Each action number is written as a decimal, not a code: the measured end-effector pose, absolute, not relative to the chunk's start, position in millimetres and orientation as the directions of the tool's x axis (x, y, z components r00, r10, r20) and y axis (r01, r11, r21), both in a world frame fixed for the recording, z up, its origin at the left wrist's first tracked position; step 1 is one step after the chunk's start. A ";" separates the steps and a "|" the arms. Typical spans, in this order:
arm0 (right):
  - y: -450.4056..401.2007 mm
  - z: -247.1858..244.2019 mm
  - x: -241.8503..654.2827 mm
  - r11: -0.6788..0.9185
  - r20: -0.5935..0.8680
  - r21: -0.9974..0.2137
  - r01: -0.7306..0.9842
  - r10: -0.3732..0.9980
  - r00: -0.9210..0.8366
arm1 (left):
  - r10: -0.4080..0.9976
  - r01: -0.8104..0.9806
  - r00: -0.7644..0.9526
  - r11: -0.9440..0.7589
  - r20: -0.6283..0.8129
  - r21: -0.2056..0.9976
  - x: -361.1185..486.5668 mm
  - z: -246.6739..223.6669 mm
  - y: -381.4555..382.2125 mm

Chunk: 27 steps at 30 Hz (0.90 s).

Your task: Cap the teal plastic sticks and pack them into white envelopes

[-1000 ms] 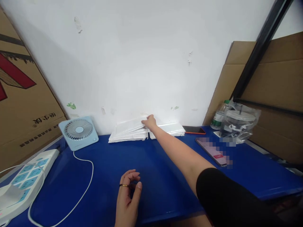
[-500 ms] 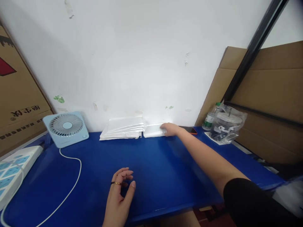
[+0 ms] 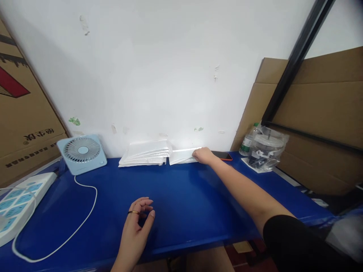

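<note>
My right hand (image 3: 203,155) reaches to the back of the blue table (image 3: 170,204) and pinches the right end of a white padded envelope (image 3: 182,155). That envelope tops a low pile, and its near edge bows up a little. Left of it, touching or nearly so, lies a taller stack of white padded envelopes (image 3: 146,153) against the wall. Close to the front edge, my left hand (image 3: 139,217), with a ring on one finger, hovers over or rests on the table. Its fingers are loosely curved, thumb apart, holding nothing.
A light blue fan (image 3: 82,153) stands at the back left, its white cable looping forward. A power strip (image 3: 24,206) lies at the left edge. Beyond my right hand are a phone (image 3: 222,155), a bottle (image 3: 246,144) and a bagged cup (image 3: 265,151).
My right hand has closed on the top envelope's end, which now bends upward slightly. My left hand keeps its loose curve. The whole view has shifted a little.
</note>
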State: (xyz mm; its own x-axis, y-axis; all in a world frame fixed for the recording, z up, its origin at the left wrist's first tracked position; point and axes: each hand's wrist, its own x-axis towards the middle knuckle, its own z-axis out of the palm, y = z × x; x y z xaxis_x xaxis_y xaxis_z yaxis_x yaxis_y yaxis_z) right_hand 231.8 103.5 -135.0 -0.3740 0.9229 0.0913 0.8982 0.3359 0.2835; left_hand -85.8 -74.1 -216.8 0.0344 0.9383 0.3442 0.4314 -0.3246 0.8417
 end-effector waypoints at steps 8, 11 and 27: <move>4.2 -154.5 212.0 0.703 0.184 -0.042 0.710 0.704 -0.686 | 0.919 0.729 0.281 -0.392 0.277 0.562 -81.2 -198.3 -60.8; -5.8 -168.0 222.9 0.682 0.394 -0.306 0.664 0.726 -0.564 | 0.875 0.775 0.463 -0.478 0.143 0.414 -71.2 -184.1 -33.6; 25.4 -207.4 258.2 0.186 0.146 -0.957 0.224 0.972 -0.184 | 0.814 0.785 0.580 -0.566 0.024 0.252 -40.4 -158.2 23.0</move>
